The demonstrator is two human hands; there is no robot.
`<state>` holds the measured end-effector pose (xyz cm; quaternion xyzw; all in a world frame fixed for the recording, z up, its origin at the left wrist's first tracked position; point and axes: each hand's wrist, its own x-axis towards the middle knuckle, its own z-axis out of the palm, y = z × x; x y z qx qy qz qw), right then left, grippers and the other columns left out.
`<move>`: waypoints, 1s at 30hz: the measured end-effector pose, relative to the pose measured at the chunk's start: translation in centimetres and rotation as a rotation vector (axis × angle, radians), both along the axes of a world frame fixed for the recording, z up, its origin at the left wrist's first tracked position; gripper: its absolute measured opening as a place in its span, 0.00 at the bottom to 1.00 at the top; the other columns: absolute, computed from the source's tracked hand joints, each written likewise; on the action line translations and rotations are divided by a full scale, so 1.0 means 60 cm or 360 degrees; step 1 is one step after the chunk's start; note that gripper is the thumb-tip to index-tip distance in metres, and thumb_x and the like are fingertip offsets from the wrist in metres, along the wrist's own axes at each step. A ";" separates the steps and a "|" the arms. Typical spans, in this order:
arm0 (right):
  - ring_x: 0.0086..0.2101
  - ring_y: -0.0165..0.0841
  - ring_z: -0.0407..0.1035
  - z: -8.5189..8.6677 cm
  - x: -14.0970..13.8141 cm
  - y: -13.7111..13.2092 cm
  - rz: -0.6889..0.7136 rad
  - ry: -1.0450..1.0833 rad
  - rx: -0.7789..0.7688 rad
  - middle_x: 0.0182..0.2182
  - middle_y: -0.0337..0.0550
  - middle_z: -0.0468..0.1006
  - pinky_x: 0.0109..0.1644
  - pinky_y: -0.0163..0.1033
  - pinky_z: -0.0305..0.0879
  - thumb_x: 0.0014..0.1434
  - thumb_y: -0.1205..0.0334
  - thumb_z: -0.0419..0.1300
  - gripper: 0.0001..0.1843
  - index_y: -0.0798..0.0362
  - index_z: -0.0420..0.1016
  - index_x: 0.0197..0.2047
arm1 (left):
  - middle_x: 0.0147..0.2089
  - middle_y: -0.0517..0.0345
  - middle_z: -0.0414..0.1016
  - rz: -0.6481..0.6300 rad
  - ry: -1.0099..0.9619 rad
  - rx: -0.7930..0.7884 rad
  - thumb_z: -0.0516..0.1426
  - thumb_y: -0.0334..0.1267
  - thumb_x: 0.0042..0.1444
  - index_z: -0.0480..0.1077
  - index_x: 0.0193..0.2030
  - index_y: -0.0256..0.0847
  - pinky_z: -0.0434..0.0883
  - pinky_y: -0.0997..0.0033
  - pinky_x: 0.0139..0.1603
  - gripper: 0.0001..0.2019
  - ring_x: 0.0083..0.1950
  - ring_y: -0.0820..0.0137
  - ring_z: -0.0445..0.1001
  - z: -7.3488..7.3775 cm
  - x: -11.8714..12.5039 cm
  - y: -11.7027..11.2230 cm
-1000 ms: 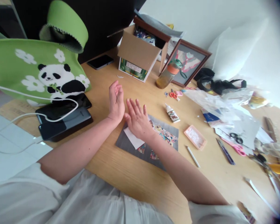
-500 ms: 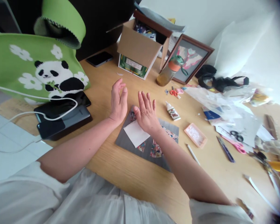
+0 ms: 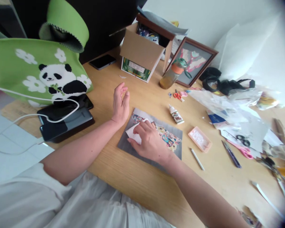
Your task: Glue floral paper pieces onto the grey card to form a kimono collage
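A grey sheet [image 3: 125, 144] lies on the wooden table, with colourful patterned cut pieces [image 3: 167, 136] on it. Over its left part is a small white paper [image 3: 134, 130]. My right hand [image 3: 150, 141] is on this paper, fingers curled over it and thumb at its near side; the hand hides much of the paper. My left hand [image 3: 121, 104] is held just left of the grey sheet, fingers loosely bent and apart, with nothing in it. A white glue bottle [image 3: 176, 114] lies beyond the sheet's far right edge.
Right of the sheet are a pink tray [image 3: 199, 139] of small bits, a white pen [image 3: 197, 159], a craft knife [image 3: 231, 154] and pink scissors [image 3: 242, 149]. A drink bottle [image 3: 172, 74], cardboard box [image 3: 142, 47] and picture frame [image 3: 210, 58] stand behind. Left are phones [image 3: 66, 123] and a green panda bag [image 3: 9, 60].
My right hand has turned from flat, outstretched fingers and come down toward me onto the white paper, its fingers now curled. More of the patterned pieces show. My left hand has barely moved.
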<state>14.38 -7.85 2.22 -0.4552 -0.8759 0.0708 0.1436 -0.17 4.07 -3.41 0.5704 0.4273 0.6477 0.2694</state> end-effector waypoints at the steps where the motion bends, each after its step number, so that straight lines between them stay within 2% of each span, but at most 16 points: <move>1: 0.39 0.43 0.65 -0.003 -0.006 -0.008 0.0037 -0.0094 0.0008 0.35 0.50 0.74 0.45 0.48 0.63 0.62 0.56 0.59 0.10 0.54 0.72 0.36 | 0.61 0.47 0.65 0.0005 0.0004 -0.0009 0.45 0.62 0.66 0.57 0.63 0.48 0.64 0.56 0.66 0.27 0.63 0.61 0.67 -0.002 0.000 0.001; 5: 0.36 0.43 0.65 -0.024 -0.025 -0.016 0.0068 -0.0341 0.0102 0.31 0.49 0.74 0.42 0.47 0.61 0.57 0.62 0.57 0.06 0.55 0.73 0.33 | 0.61 0.46 0.66 0.0007 0.0025 -0.0010 0.46 0.61 0.66 0.57 0.62 0.48 0.63 0.56 0.67 0.26 0.63 0.61 0.67 -0.007 0.001 0.003; 8: 0.35 0.43 0.66 -0.027 -0.032 -0.012 0.0029 -0.0436 0.0141 0.30 0.49 0.74 0.41 0.46 0.60 0.56 0.66 0.55 0.06 0.56 0.73 0.32 | 0.61 0.45 0.66 -0.0011 0.0001 0.0017 0.47 0.61 0.66 0.58 0.62 0.46 0.63 0.56 0.67 0.26 0.62 0.61 0.68 -0.008 0.002 0.003; 12: 0.36 0.42 0.68 -0.016 -0.033 -0.007 -0.0051 -0.0458 -0.0034 0.30 0.49 0.76 0.42 0.44 0.60 0.56 0.69 0.55 0.06 0.56 0.73 0.31 | 0.59 0.46 0.66 -0.0047 -0.0052 0.0081 0.49 0.62 0.64 0.59 0.61 0.45 0.63 0.56 0.66 0.27 0.61 0.61 0.68 -0.013 0.001 0.007; 17: 0.32 0.36 0.70 0.002 -0.032 0.011 -0.0389 -0.0200 -0.0345 0.28 0.45 0.77 0.39 0.38 0.61 0.53 0.71 0.56 0.05 0.54 0.71 0.28 | 0.58 0.47 0.67 -0.0061 -0.0088 0.0136 0.50 0.61 0.64 0.60 0.61 0.47 0.64 0.56 0.65 0.26 0.60 0.61 0.69 -0.019 -0.001 0.012; 21: 0.29 0.34 0.69 0.002 -0.036 0.029 -0.0628 0.0033 -0.0345 0.27 0.43 0.77 0.35 0.37 0.59 0.56 0.69 0.56 0.06 0.53 0.70 0.28 | 0.58 0.47 0.67 -0.0046 -0.0104 0.0152 0.50 0.60 0.64 0.61 0.61 0.47 0.65 0.56 0.64 0.26 0.60 0.62 0.69 -0.016 -0.002 0.013; 24: 0.30 0.35 0.70 0.003 -0.031 0.049 -0.0634 0.0206 -0.0368 0.28 0.44 0.77 0.36 0.38 0.62 0.63 0.61 0.56 0.09 0.53 0.71 0.31 | 0.59 0.47 0.66 -0.0026 -0.0113 0.0154 0.50 0.60 0.65 0.61 0.61 0.47 0.64 0.56 0.65 0.25 0.60 0.62 0.69 -0.013 -0.004 0.012; 27: 0.38 0.39 0.72 0.023 -0.013 0.080 -0.0600 0.0474 -0.0112 0.35 0.49 0.78 0.45 0.43 0.67 0.69 0.52 0.50 0.16 0.54 0.71 0.40 | 0.60 0.48 0.66 -0.0018 -0.0131 0.0148 0.50 0.59 0.65 0.60 0.61 0.48 0.63 0.56 0.66 0.24 0.62 0.62 0.68 -0.011 -0.005 0.011; 30: 0.55 0.44 0.66 0.042 0.001 0.111 -0.0537 0.0619 0.0338 0.52 0.57 0.73 0.59 0.53 0.62 0.71 0.49 0.43 0.22 0.55 0.66 0.56 | 0.60 0.50 0.66 -0.0005 -0.0174 0.0134 0.50 0.58 0.66 0.60 0.62 0.50 0.63 0.56 0.67 0.23 0.62 0.63 0.68 -0.010 -0.005 0.011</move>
